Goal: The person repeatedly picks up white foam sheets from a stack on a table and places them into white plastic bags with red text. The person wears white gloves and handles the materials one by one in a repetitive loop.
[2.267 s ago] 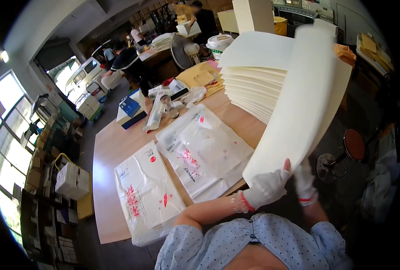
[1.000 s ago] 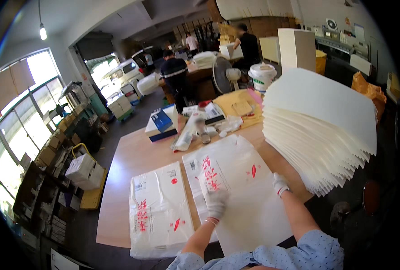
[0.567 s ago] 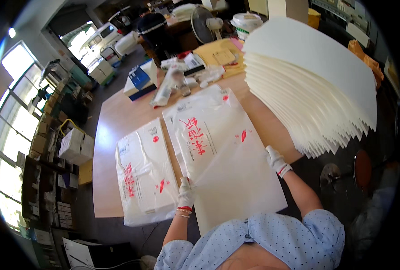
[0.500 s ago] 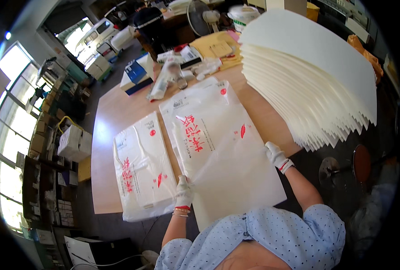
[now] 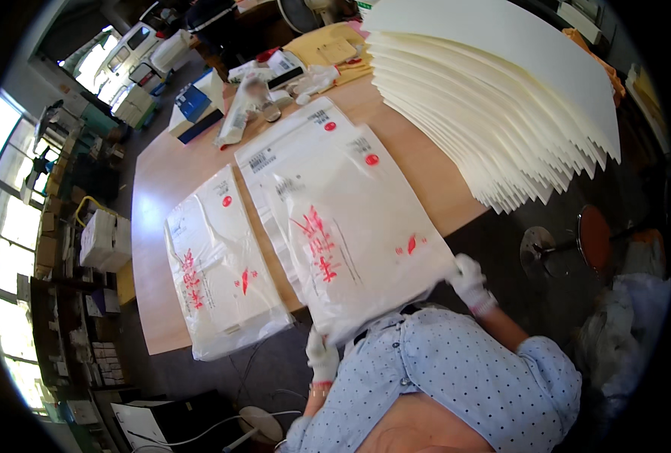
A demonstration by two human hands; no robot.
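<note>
Light-brown wooden bench (image 5: 158, 189) runs from 7 o'clock up toward 1 o'clock, its surface smooth and evenly lit. Floor is dark grey (image 5: 524, 219), visible at 3 o'clock and along the bench's left edge. Round red-seated metal stool (image 5: 593, 235) stands on the floor at 3 o'clock, near the bench's right edge. Tall bright windows (image 5: 3, 219) fill the wall at 9 o'clock; daylight is strong there. Dark shelving with stacked white cardboard boxes (image 5: 103, 240) sits between windows and bench. White vehicles (image 5: 128, 57) show through an opening at 11 o'clock. White cables (image 5: 207, 434) trail on the floor at 6 o'clock.
</note>
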